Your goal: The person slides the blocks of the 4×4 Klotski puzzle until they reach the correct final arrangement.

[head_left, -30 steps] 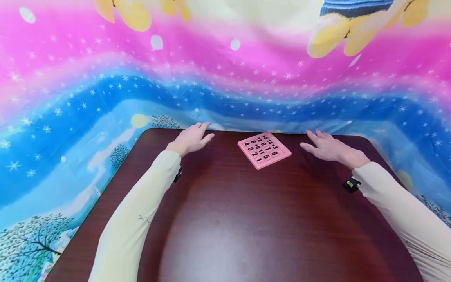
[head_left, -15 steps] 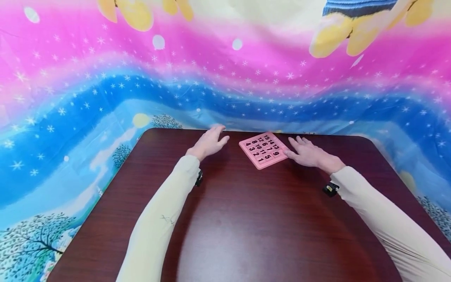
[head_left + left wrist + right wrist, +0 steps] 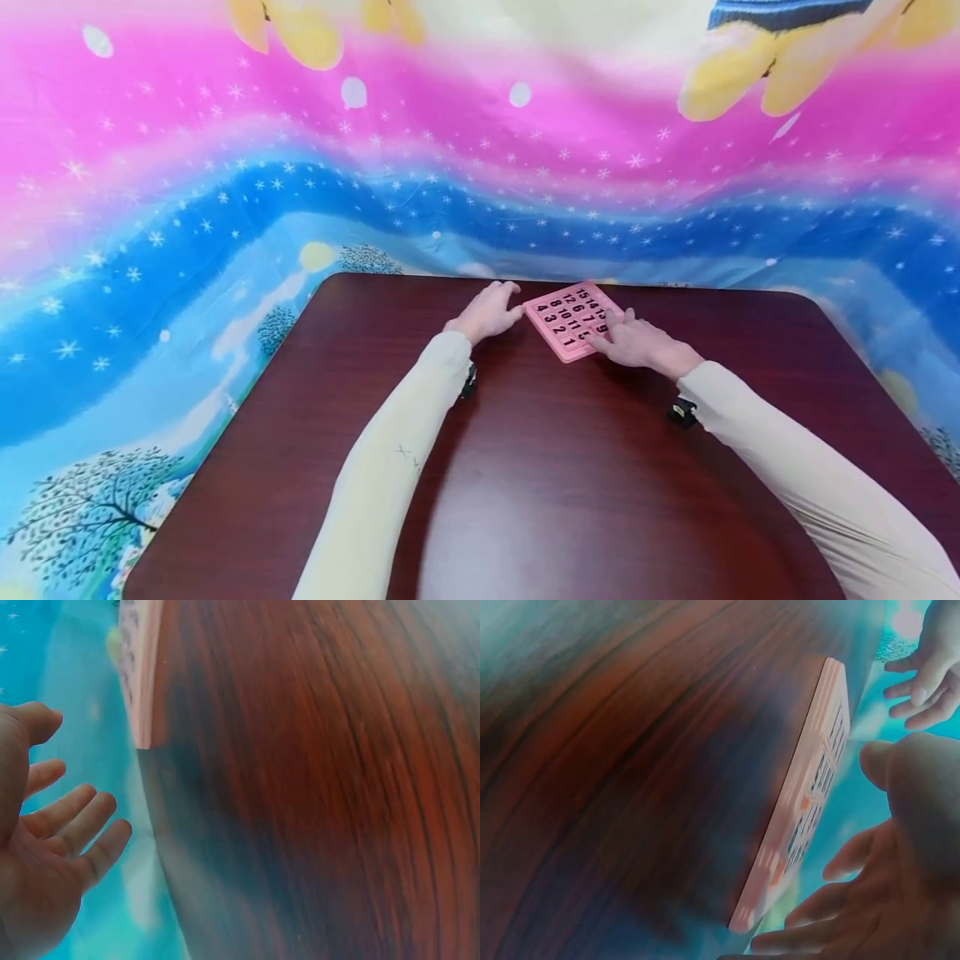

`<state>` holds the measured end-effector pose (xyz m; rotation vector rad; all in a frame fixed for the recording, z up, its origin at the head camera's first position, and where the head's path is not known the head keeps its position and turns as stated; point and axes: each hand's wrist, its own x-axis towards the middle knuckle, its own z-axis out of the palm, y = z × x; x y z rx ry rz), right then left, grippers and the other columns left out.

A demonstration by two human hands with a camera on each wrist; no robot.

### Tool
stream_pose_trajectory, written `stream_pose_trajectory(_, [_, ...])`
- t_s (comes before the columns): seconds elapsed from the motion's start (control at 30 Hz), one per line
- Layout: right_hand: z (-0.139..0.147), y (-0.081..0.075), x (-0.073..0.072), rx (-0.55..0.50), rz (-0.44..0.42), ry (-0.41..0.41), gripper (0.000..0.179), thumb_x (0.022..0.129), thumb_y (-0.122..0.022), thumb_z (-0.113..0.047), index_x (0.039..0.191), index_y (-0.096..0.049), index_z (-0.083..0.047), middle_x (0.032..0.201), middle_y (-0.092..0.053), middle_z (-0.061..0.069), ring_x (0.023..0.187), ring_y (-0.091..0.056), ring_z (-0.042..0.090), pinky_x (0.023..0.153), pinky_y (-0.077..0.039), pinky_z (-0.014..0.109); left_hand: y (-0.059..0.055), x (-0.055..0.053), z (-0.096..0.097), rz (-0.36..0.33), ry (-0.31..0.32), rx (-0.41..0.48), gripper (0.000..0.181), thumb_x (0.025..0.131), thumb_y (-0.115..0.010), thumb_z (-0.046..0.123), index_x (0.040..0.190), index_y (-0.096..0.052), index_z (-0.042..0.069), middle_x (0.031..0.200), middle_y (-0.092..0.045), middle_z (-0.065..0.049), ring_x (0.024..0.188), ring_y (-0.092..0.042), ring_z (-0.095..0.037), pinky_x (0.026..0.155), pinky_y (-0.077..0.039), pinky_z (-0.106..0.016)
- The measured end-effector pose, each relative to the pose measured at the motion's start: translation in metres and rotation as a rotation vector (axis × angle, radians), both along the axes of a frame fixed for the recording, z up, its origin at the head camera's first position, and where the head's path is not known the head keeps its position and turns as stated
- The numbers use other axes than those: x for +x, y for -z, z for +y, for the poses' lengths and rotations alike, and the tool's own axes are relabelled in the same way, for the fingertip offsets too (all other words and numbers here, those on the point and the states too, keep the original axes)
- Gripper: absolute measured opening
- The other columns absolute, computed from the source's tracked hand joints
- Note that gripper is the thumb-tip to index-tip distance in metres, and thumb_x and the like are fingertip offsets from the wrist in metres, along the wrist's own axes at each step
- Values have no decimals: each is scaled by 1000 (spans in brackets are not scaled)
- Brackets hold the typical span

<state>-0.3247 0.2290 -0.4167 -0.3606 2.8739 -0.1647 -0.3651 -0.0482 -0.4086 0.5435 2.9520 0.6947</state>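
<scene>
A pink sliding number puzzle [image 3: 562,321], a flat square with black numerals, lies near the table's far edge, one corner pointing towards me. My left hand [image 3: 487,312] is just left of it, fingertips close to its left corner, fingers loosely extended. From the right, my right hand [image 3: 637,342] reaches over the puzzle's right side and covers some numerals. In the right wrist view, the fingers of the right hand [image 3: 877,885] are spread beside the puzzle's face [image 3: 802,802]. The left wrist view shows the left hand [image 3: 45,847] with nothing in its grasp, below the puzzle's edge [image 3: 142,675].
The dark brown wooden table [image 3: 540,467] has rounded far corners. Behind it hangs a colourful curtain [image 3: 480,167] with snowflakes, reaching down to the table's far edge. A small black camera [image 3: 683,412] is strapped at the right wrist.
Both hands have moved inward towards the puzzle, the left one rightwards and the right one leftwards until it overlaps the puzzle. The whole head view has shifted slightly.
</scene>
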Motion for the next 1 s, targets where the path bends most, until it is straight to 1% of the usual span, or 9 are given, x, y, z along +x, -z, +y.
stream_pose_trajectory(0.1, [-1,3,0,23,-19,22,86,97,-41,-60,150,-27,7,147,-22,47,129,-38,61,103,-40,68,4,-3,11,-47,-30,-44,51,99,-53,38,143,-46,13,145,-47,-10,133,-46,-23,113,-41,-39])
stream_pose_trajectory(0.17, [-5,5,-1,30,-17,20,83,95,-43,-63,143,-39,5,143,-32,43,127,-40,61,100,-41,68,6,-4,15,-61,-56,-65,50,99,-54,37,142,-47,13,144,-48,-9,131,-47,-22,111,-42,-39])
stream_pose_trajectory(0.27, [-10,7,0,58,-10,25,79,94,-46,-63,139,-46,2,140,-39,38,126,-40,61,99,-41,69,7,-5,21,-64,-41,-67,49,99,-53,34,142,-47,10,143,-48,-11,130,-47,-24,108,-43,-40])
stream_pose_trajectory(0.37, [-10,8,1,98,-17,32,81,95,-45,-62,146,-40,2,145,-36,37,130,-33,65,101,-39,71,7,-5,28,-68,-1,-67,53,98,-53,32,145,-45,9,143,-48,-12,132,-45,-27,106,-42,-40])
stream_pose_trajectory(0.5, [-8,8,2,107,-25,22,84,95,-43,-63,150,-34,1,147,-32,38,130,-30,66,101,-38,72,10,-6,38,-83,13,-88,58,97,-54,34,148,-42,10,144,-49,-10,132,-45,-27,106,-41,-38])
stream_pose_trajectory(0.67, [-8,7,2,96,-10,-9,79,95,-46,-61,143,-42,2,141,-40,37,126,-36,64,102,-38,70,13,-6,42,-99,2,-75,60,96,-56,34,149,-40,11,138,-53,-8,120,-50,-24,98,-44,-35])
stream_pose_trajectory(0.77, [-8,6,2,92,-10,-29,76,97,-46,-57,143,-42,3,141,-40,36,127,-35,62,107,-34,69,15,-6,41,-105,2,-71,61,96,-56,35,150,-39,11,141,-53,-8,118,-51,-21,95,-44,-33])
stream_pose_trajectory(0.87, [-7,6,3,87,-27,-37,76,98,-45,-55,148,-36,2,144,-35,37,129,-31,62,108,-32,69,16,-6,39,-109,3,-51,60,97,-56,33,150,-39,11,144,-52,-8,116,-51,-21,94,-44,-33])
stream_pose_trajectory(1.0, [-7,4,6,82,-70,-37,81,99,-43,-57,154,-26,-1,149,-25,39,131,-26,65,107,-33,69,15,-6,38,-128,-8,-41,58,96,-55,31,149,-40,11,139,-53,-8,113,-49,-24,91,-42,-34])
